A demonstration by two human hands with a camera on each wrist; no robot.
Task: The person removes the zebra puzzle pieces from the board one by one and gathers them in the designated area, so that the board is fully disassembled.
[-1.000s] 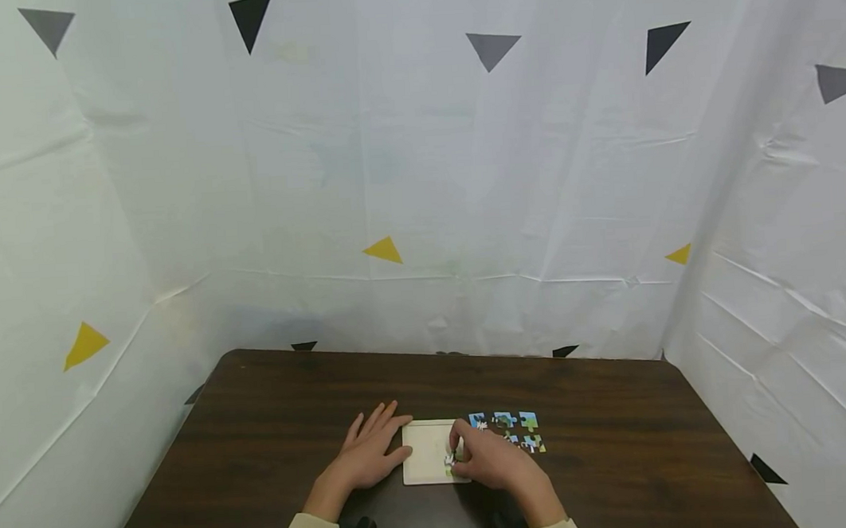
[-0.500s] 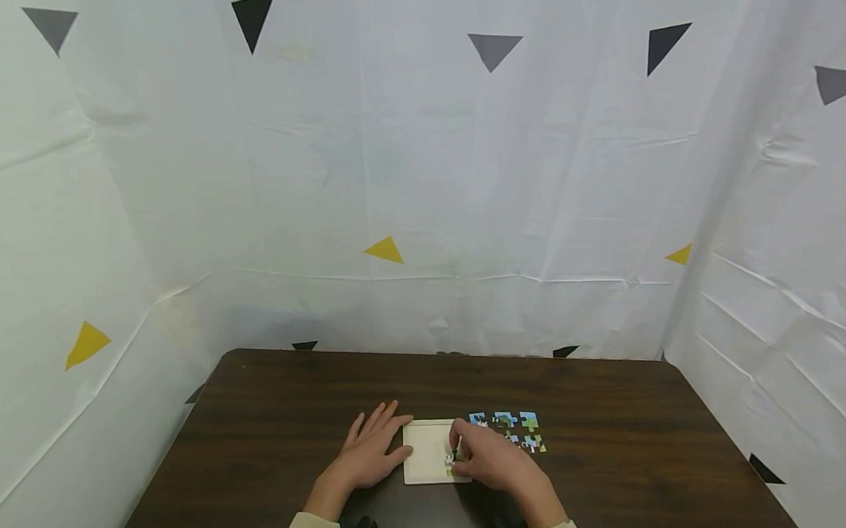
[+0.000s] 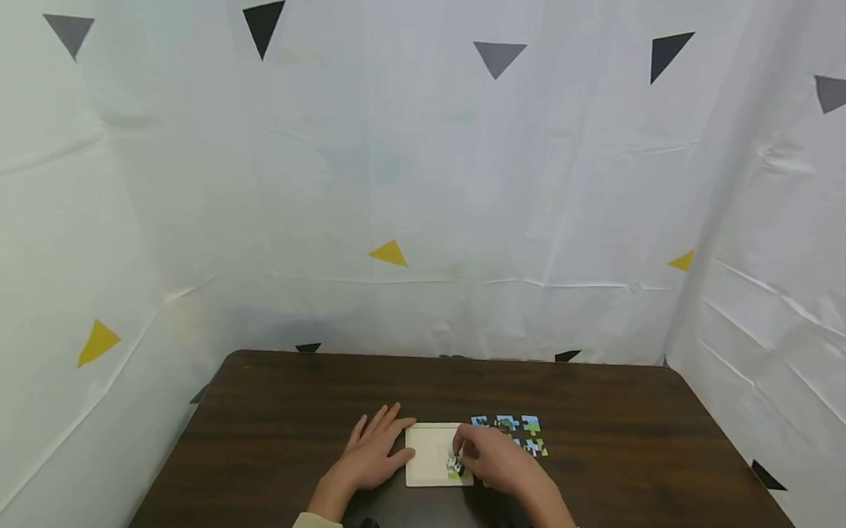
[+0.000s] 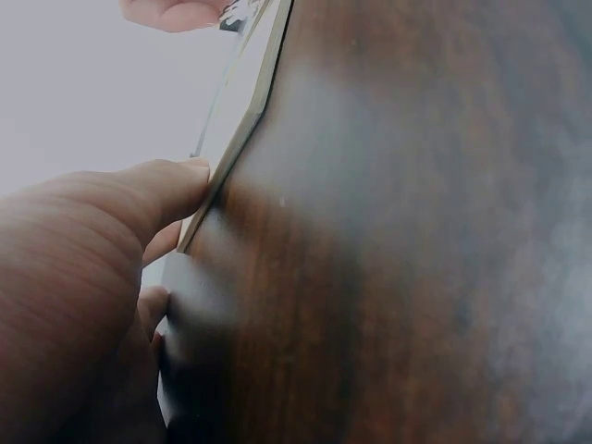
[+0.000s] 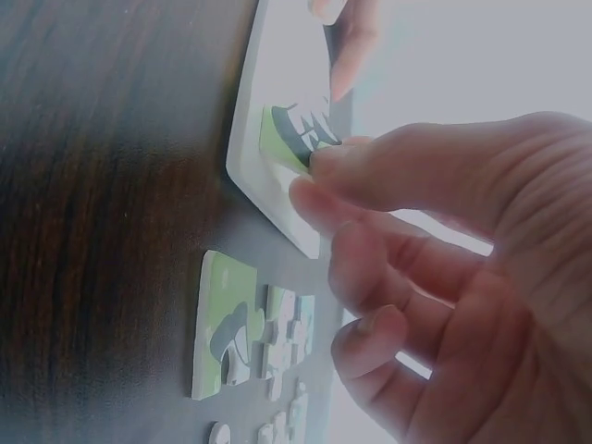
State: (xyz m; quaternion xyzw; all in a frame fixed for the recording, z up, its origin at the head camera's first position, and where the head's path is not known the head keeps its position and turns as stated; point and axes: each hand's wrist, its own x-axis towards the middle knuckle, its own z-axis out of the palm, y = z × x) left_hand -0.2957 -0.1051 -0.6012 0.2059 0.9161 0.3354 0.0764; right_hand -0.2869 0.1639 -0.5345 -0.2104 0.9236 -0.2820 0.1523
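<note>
A shallow cream puzzle tray lies on the dark wooden table. My left hand rests at its left side with fingers spread, thumb and index finger touching the edge; in the left wrist view the thumb presses against the tray's rim. At the tray's lower right corner, my right hand pinches a puzzle piece by its edge between thumb and index finger. The piece is green with a black-and-white pattern and lies inside the tray. The other right fingers are curled and hold nothing.
Several loose puzzle pieces lie on the table right of the tray, some partly hidden by my right hand. One green piece sits close to the tray's corner. A white sheet with triangles surrounds the table.
My right thumb has shifted slightly up and right, showing more of the piece at the tray's corner. The left hand stays put on the tray's edge. The head view has tilted slightly.
</note>
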